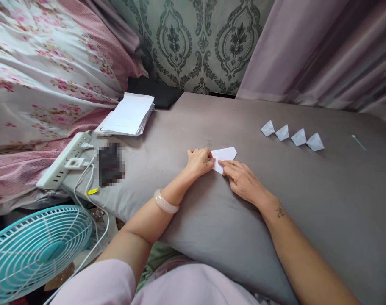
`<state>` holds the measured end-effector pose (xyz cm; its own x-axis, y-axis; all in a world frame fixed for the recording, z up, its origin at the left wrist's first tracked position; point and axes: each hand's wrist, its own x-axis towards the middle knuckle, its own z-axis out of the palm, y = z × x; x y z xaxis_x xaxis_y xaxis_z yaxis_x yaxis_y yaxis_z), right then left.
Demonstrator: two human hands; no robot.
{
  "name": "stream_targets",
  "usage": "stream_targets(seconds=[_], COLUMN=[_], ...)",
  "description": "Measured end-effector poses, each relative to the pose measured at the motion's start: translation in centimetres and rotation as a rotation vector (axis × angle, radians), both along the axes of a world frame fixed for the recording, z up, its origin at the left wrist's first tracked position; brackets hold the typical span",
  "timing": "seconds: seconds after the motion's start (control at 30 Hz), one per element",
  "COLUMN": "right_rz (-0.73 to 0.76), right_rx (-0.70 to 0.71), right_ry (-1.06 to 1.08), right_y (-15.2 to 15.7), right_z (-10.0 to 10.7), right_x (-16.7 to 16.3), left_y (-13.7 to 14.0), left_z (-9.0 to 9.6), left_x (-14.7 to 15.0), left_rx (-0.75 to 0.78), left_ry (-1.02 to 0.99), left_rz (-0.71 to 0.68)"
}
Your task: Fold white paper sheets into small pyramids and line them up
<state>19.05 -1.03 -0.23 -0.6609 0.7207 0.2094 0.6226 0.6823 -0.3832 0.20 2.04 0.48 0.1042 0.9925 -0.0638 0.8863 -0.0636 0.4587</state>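
Observation:
A white piece of folded paper (226, 153) lies on the grey covered surface in front of me, its pointed end toward the right. My left hand (199, 162) is closed at the paper's left side, thumb and fingers gripping that edge. From the right, my right hand (243, 181) pinches and presses the paper's lower edge with its fingertips, close to the left hand's fingers. Part of the paper is hidden beneath both hands. Several small folded white paper shapes (298, 137) stand in a row farther off to the right.
A stack of white paper (129, 114) sits at the back left beside a black folded item (162, 95). A power strip (65, 161) with plugged-in cables, a blurred dark object (110, 164) and a turquoise fan (49, 250) are at left. A thin stick (358, 142) lies at right.

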Motion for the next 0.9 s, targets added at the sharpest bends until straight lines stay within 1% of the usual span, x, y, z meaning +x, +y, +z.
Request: stream_targets(seconds=[0.3, 0.47, 0.6, 0.7, 0.9], right_rz=[0.022, 0.029, 0.013, -0.035, -0.065], right_rx=[0.012, 0.029, 0.032, 0.066, 0.101], right_ry=[-0.112, -0.133, -0.171, -0.160, -0.021], right_y=[0.3, 0.7, 0.9, 0.8, 1.2], right_z=[1.1, 1.8, 2.2, 1.9, 0.0], right_x=[-0.7, -1.0, -1.2, -1.3, -1.2], left_y=[0.0, 0.0, 0.0, 0.0, 0.1], left_z=[-0.2, -0.3, -0.3, -0.3, -0.5], left_x=[0.1, 0.1, 0.1, 0.1, 0.0], left_rx=[0.008, -0.007, 0.000, -0.003, -0.001], left_ry=[0.011, 0.012, 0.013, 0.013, 0.005], left_rz=[-0.002, 0.008, 0.004, 0.003, -0.001])
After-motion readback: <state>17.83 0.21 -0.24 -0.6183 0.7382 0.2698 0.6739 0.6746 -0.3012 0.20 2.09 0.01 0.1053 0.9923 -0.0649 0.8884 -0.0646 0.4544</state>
